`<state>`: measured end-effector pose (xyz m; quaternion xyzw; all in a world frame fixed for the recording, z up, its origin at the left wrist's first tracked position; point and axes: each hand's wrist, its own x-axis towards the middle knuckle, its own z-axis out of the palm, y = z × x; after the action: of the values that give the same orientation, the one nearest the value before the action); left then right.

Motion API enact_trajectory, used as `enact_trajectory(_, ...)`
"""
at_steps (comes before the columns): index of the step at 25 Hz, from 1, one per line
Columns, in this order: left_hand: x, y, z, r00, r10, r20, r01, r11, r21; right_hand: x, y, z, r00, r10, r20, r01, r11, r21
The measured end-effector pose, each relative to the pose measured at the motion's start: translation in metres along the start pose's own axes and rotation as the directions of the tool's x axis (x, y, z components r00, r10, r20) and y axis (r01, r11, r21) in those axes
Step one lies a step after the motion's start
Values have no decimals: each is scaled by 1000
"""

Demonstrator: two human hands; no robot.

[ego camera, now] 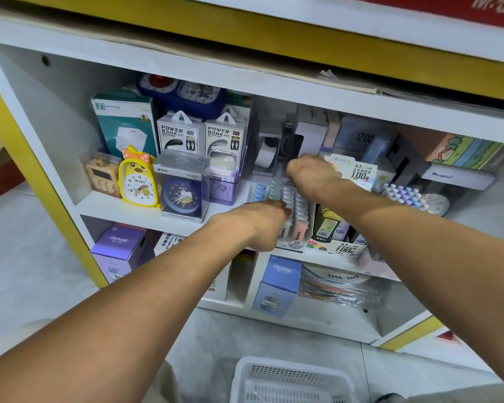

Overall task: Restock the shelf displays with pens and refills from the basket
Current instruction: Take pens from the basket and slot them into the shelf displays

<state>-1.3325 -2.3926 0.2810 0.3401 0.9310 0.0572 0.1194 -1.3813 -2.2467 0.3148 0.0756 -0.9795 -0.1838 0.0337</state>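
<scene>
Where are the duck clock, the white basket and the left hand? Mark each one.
duck clock [138, 181]: head view, on its dial.
white basket [291, 379]: head view, on its slotted wall.
left hand [262, 225]: head view, on the back of the hand.

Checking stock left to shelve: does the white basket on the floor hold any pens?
No, the visible part of the white basket shows only bare mesh.

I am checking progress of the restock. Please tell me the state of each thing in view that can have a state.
left hand: fingers curled at the front of the refill display
right hand: curled over the display's back rows
refill display: on the middle shelf, rows mostly filled
white basket: on the floor, looks empty where visible
yellow duck clock: upright
power bank boxes: upright, sealed
</scene>
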Motion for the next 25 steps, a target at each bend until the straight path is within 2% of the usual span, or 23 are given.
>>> enact_trajectory(7,0,1,1,1000,-12,11,12,1000,-4,-5,-14,8,993,-93,66,100,989,-108)
enact_trajectory(10,0,0,1,1000,-19,3,19,1000,-8,-9,-14,7,997,-79,26,81,993,-84)
enact_trajectory(14,-3,-2,2,1000,-8,-25,8,1000,-3,-19,-10,1,989,-118,88,123,991,-53)
enact_trajectory(15,-4,-2,2,999,-1,-49,0,1000,-6,-22,-8,-2,990,-111,87,112,994,-9)
enact_trajectory(17,-5,-3,-1,990,-10,-142,5,999,-32,-33,-9,-6,998,-63,-8,64,989,136)
enact_trajectory(19,-6,-9,-1,970,-66,-236,52,997,-63,-47,-25,-2,995,44,-94,-3,918,397)
enact_trajectory(20,-6,-13,0,966,-88,-244,74,995,-66,-57,-35,5,993,98,-61,-56,868,493)
enact_trajectory(21,-5,-15,3,971,-105,-216,95,994,-57,-64,-46,13,992,125,28,-121,846,519)
enact_trajectory(23,-4,-19,14,986,-129,-107,130,992,0,-75,-62,32,981,112,160,-172,879,444)
enact_trajectory(25,-1,-21,24,992,-123,-21,124,991,57,-82,-67,50,981,99,164,-154,919,362)
